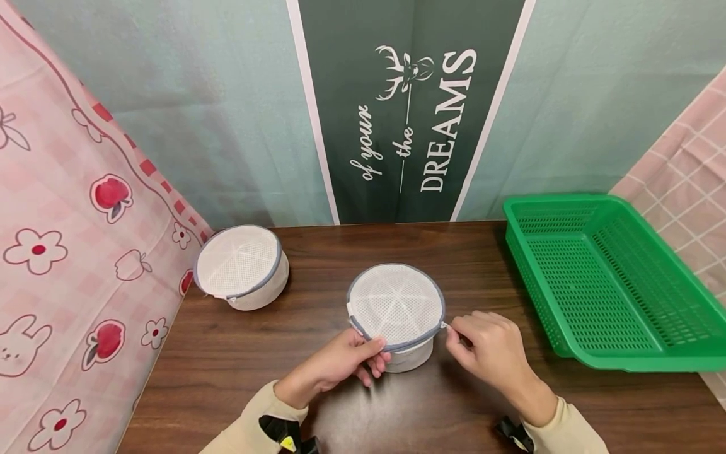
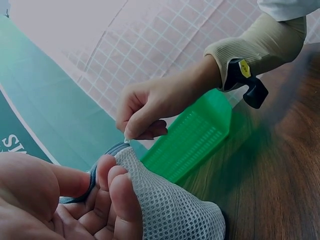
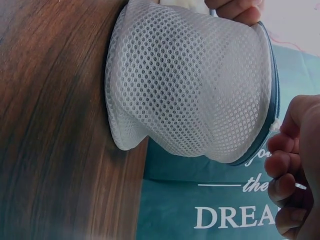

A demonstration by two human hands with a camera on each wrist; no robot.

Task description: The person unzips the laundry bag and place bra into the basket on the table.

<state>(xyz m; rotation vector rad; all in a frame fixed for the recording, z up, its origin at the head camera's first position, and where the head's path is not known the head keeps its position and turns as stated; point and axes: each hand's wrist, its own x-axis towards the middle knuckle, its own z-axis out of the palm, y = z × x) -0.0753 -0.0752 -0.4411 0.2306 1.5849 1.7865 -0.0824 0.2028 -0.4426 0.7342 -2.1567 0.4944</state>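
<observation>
A round white mesh laundry bag [image 1: 396,302] with a blue-grey zipper round its top stands on the table in front of me. My left hand [image 1: 354,356] pinches the zipper rim at its near left, thumb on top and fingers beneath. On the right side of the rim, my right hand [image 1: 490,347] pinches the small white zipper pull [image 1: 444,325] between thumb and finger. The right wrist view shows the bag's mesh side [image 3: 185,80] bulging and creased, with the pull [image 3: 275,125] right at the fingertips.
A second white mesh bag [image 1: 241,261], with the same blue-grey rim, stands at the back left by the pink curtain [image 1: 62,252]. To the right lies a large green plastic basket [image 1: 558,334]. A green printed cloth [image 1: 420,208] hangs behind the wooden table [image 1: 238,353].
</observation>
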